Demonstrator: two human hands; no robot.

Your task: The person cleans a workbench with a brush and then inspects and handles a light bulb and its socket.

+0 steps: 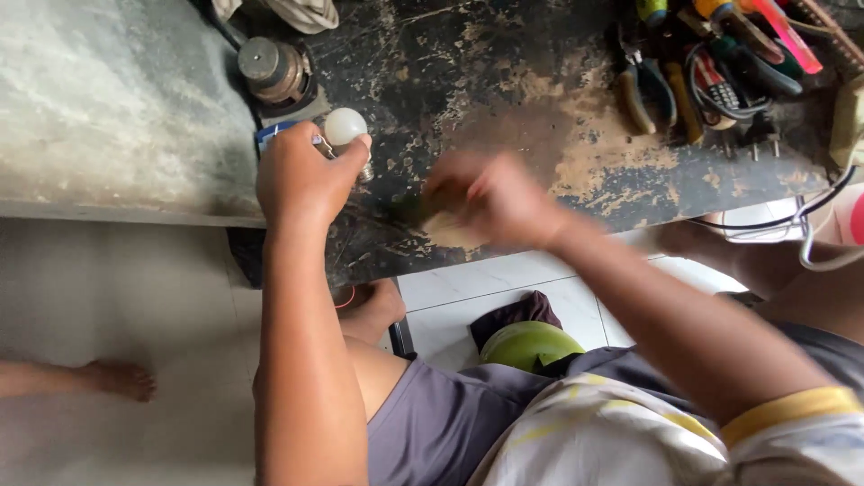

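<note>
worn black bench top (504, 99), tool pile (711, 63) far right, round metal part (273, 70) far left

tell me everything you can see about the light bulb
The light bulb is small, with a round frosted white globe that looks like glass or plastic and a metal base showing below the fingers. The left hand grips it around the neck, holding it tilted just above the worn black worktop, globe pointing away from the person. It is unlit.

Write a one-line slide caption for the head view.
Left hand grips a white bulb on a worn dark bench; blurred right hand alongside.
</note>
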